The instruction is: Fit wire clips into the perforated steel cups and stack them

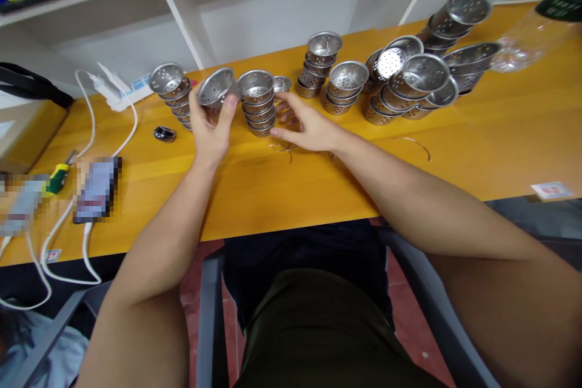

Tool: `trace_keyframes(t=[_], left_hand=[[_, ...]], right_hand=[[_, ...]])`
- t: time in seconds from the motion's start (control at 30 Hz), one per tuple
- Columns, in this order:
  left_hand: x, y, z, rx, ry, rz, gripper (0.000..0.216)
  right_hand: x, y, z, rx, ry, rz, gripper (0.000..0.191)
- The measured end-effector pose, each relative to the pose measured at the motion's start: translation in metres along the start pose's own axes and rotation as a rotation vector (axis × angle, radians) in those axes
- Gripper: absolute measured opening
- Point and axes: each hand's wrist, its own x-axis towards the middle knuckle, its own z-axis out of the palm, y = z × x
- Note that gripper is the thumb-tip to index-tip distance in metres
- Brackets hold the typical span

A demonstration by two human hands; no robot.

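Observation:
My left hand [211, 127] grips a perforated metal cup [217, 88], tilted and raised off the table, thumb on its near side. Just right of it stands an upright stack of similar cups [258, 103]. My right hand [307, 124] is beside that stack with fingers apart and curved, the thumb tip close to its lower cups; whether it touches them I cannot tell. Behind my right fingers, another small metal cup [282, 83] shows in part. To the left of my left hand, a leaning stack of cups [169, 82] is partly hidden by that hand.
More perforated cup stacks [348, 79] stand to the right, several leaning [421, 76]. Thin bent wires [416, 140] lie on the yellow table [282, 194]. At left are a phone [97, 188], a screwdriver [58, 179], white cables and a power strip [122, 94]. A clear plastic bottle [531, 42] is at right.

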Motion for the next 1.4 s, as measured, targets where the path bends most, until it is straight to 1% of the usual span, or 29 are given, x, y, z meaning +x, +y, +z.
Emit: trace_keyframes(t=[0.1, 0.17, 0.23, 0.43, 0.53, 0.6, 0.73, 0.8, 0.9, 1.03, 1.13, 1.23, 1.4], left_hand=[[0.004, 0.006, 0.002, 0.004, 0.049, 0.05, 0.112], [0.005, 0.007, 0.002, 0.005, 0.036, 0.034, 0.12], [0.006, 0.007, 0.0, 0.012, -0.001, 0.014, 0.121], [0.007, 0.008, -0.016, 0.032, -0.092, 0.061, 0.109], [0.007, 0.01, -0.021, 0.041, -0.144, 0.051, 0.099], [0.006, 0.01, -0.021, 0.045, -0.162, 0.055, 0.101], [0.003, 0.007, -0.017, 0.078, -0.151, 0.115, 0.128], [0.002, 0.007, -0.014, 0.104, -0.16, 0.123, 0.133], [0.0, 0.011, -0.008, 0.125, -0.202, 0.102, 0.128], [-0.003, 0.019, 0.005, 0.108, -0.258, 0.09, 0.127], [-0.004, 0.021, 0.013, 0.082, -0.245, 0.146, 0.122], [-0.004, 0.019, 0.016, 0.048, -0.244, 0.196, 0.117], [-0.002, 0.006, 0.016, 0.025, -0.286, 0.162, 0.118]], right_hand=[[-0.003, -0.01, 0.005, 0.053, -0.076, -0.093, 0.115], [-0.005, -0.016, 0.008, 0.061, -0.104, -0.129, 0.103], [-0.006, -0.018, 0.01, 0.054, -0.104, -0.142, 0.098], [-0.007, -0.018, 0.004, 0.03, -0.088, -0.131, 0.095], [-0.007, -0.017, 0.002, 0.021, -0.077, -0.124, 0.095], [-0.007, -0.017, 0.002, 0.015, -0.075, -0.119, 0.094], [-0.006, -0.025, 0.001, -0.041, -0.056, -0.117, 0.094], [-0.004, -0.037, -0.002, -0.109, -0.017, -0.126, 0.1], [0.002, -0.06, -0.005, -0.198, 0.008, -0.151, 0.108], [0.007, -0.08, -0.007, -0.239, -0.05, -0.173, 0.106], [0.009, -0.083, -0.007, -0.245, -0.059, -0.146, 0.098], [0.009, -0.083, -0.007, -0.244, -0.039, -0.139, 0.092], [0.01, -0.079, -0.005, -0.233, -0.018, -0.147, 0.088]])
